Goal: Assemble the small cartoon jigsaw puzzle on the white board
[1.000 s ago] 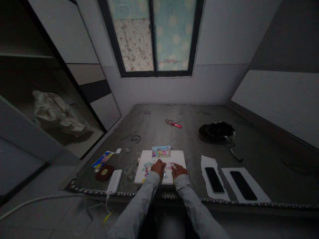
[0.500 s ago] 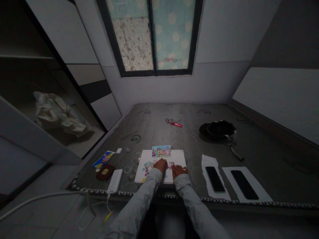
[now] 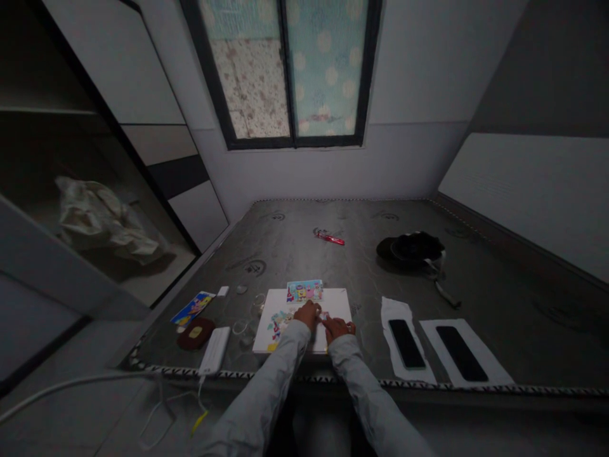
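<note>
A white box (image 3: pixel 275 303) lies flat at the near edge of the padded surface, with small colourful pieces (image 3: pixel 280 322) scattered on its left half. Across its far edge rests a cartoon picture card (image 3: pixel 304 291). My left hand (image 3: pixel 308 313) is over the middle of the box, fingers curled down and pressed together; whatever is in them is hidden. Just to its right, my right hand (image 3: pixel 339 328) has its fingers closed at a small pinkish piece (image 3: pixel 324 315). The fingertips of both hands nearly meet at this piece.
Left of the box are clear round lids (image 3: pixel 240 327), a white power bank (image 3: pixel 215 351) with a cable, a brown pouch (image 3: pixel 195 333) and a blue card (image 3: pixel 193 308). Two phones (image 3: pixel 406 343) (image 3: pixel 462 353) lie on white paper at right. Farther back are a dark cap (image 3: pixel 412 249) and a red pen-like item (image 3: pixel 329 237).
My right hand has shifted slightly toward the left hand, and the gap between the fingertips has narrowed. The whole view has moved a little, so everything sits slightly further left.
</note>
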`<control>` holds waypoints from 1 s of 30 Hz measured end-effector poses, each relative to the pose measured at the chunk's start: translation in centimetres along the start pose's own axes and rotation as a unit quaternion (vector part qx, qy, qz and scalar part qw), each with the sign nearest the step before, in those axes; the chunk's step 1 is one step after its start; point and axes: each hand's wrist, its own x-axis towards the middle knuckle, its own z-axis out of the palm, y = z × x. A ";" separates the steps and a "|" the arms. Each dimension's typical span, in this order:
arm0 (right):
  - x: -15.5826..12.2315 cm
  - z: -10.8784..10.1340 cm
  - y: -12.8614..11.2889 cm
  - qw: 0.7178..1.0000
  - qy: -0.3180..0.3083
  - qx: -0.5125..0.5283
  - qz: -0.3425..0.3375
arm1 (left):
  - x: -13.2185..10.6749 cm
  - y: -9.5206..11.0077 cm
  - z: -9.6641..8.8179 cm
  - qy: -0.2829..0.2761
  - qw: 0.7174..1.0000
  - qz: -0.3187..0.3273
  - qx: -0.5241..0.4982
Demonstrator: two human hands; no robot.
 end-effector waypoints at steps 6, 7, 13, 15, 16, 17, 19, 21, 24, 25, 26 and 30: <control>0.0 -0.1 -0.1 0.999 -0.013 0.018 0.024 | 1.5 0.3 0.6 -0.017 1.000 0.002 -0.008; 0.0 -0.1 -0.1 0.999 -0.018 0.017 0.030 | 1.7 0.3 0.7 -0.017 1.000 0.003 -0.013; -0.1 -0.8 -0.8 0.997 -0.043 -0.012 0.058 | 1.8 0.2 1.3 -0.011 0.999 0.008 -0.039; -0.2 -1.0 -1.0 0.997 -0.052 -0.005 0.060 | 1.7 0.3 1.4 -0.010 0.999 0.005 -0.037; -0.2 -1.1 -1.1 0.997 -0.054 -0.001 0.060 | 1.6 0.4 1.5 -0.010 0.999 0.004 -0.035; -0.2 -1.1 -1.2 0.997 -0.055 0.001 0.059 | 1.5 0.5 1.5 -0.011 0.999 0.003 -0.033; -0.2 -1.0 -1.2 0.997 -0.054 0.004 0.060 | 1.3 0.5 1.4 -0.009 1.000 -0.001 -0.030; -0.2 -0.8 -1.1 0.997 -0.051 0.003 0.064 | 1.1 0.4 1.3 -0.008 1.000 -0.003 -0.029; -0.2 -0.4 -1.0 0.997 -0.047 0.005 0.061 | 0.9 -0.1 1.1 0.000 1.000 -0.009 -0.028; -0.2 -0.3 -0.9 0.997 -0.047 0.004 0.058 | 0.8 -0.3 1.0 0.007 1.000 -0.012 -0.026; -0.2 -0.3 -0.8 0.997 -0.045 0.002 0.055 | 0.7 -0.5 1.0 0.015 0.999 -0.015 -0.025; -0.3 -0.2 -0.8 0.998 -0.031 -0.006 0.055 | 0.4 -0.5 0.9 0.039 0.999 -0.006 -0.015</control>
